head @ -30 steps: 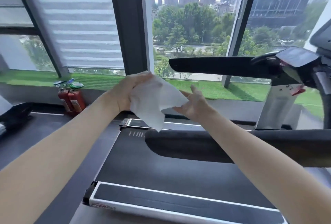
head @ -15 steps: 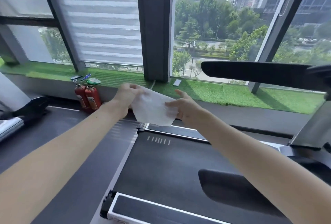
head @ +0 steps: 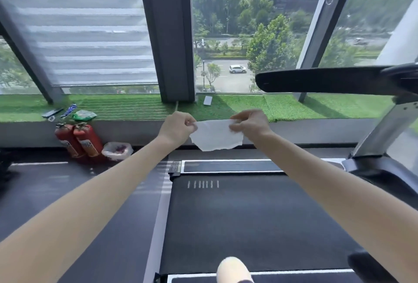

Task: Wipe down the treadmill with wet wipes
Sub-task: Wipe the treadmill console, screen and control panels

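Both pinching now: left hand (head: 178,127) and right hand (head: 248,124) stretch the wet wipe (head: 214,137) between them — limp, light, best gripped by its top corners.

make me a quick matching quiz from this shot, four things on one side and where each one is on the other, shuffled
1 wet wipe
2 fire extinguishers
3 green packet
4 white car

a on the road outside
b on the grass-covered sill
c pinched between left hand and right hand
d on the floor below the sill

Pairs: 1-c, 2-d, 3-b, 4-a
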Action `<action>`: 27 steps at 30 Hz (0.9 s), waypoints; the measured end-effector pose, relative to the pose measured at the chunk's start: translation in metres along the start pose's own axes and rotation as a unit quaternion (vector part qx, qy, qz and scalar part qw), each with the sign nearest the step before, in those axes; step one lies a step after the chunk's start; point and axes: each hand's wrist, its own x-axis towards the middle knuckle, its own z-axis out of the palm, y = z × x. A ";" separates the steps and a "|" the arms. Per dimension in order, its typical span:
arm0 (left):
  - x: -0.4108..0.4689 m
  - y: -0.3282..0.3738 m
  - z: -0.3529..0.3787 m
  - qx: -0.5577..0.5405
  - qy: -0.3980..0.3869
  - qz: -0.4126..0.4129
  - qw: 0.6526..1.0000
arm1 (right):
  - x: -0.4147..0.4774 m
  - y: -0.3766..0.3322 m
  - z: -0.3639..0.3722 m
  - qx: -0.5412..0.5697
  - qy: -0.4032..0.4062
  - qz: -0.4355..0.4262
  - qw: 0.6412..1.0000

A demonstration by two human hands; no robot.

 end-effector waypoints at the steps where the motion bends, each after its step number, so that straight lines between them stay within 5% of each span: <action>1: 0.012 -0.005 0.002 -0.009 -0.008 0.011 1.000 | 0.009 0.002 0.002 -0.008 0.015 0.011 1.000; 4: 0.047 -0.012 0.012 -0.160 -0.083 -0.037 0.983 | 0.034 0.013 0.000 -0.003 0.030 0.054 0.998; 8: 0.099 -0.018 0.045 -0.355 -0.162 -0.117 0.913 | 0.073 0.041 -0.006 0.128 -0.013 0.127 0.984; 12: 0.174 0.000 0.096 -0.374 -0.156 -0.156 0.901 | 0.131 0.074 -0.024 0.287 0.008 0.153 0.946; 19: 0.296 0.112 0.156 -0.323 -0.257 -0.179 0.893 | 0.225 0.083 -0.113 0.288 0.122 0.230 0.921; 21: 0.320 0.142 0.164 -0.289 -0.306 -0.132 0.898 | 0.239 0.079 -0.150 0.283 0.131 0.235 0.921; 24: 0.338 0.190 0.182 -0.208 -0.273 -0.064 0.937 | 0.245 0.075 -0.191 0.264 0.179 0.265 0.910; 27: 0.346 0.243 0.201 0.034 -0.215 0.118 0.969 | 0.242 0.068 -0.224 0.291 0.239 0.299 0.877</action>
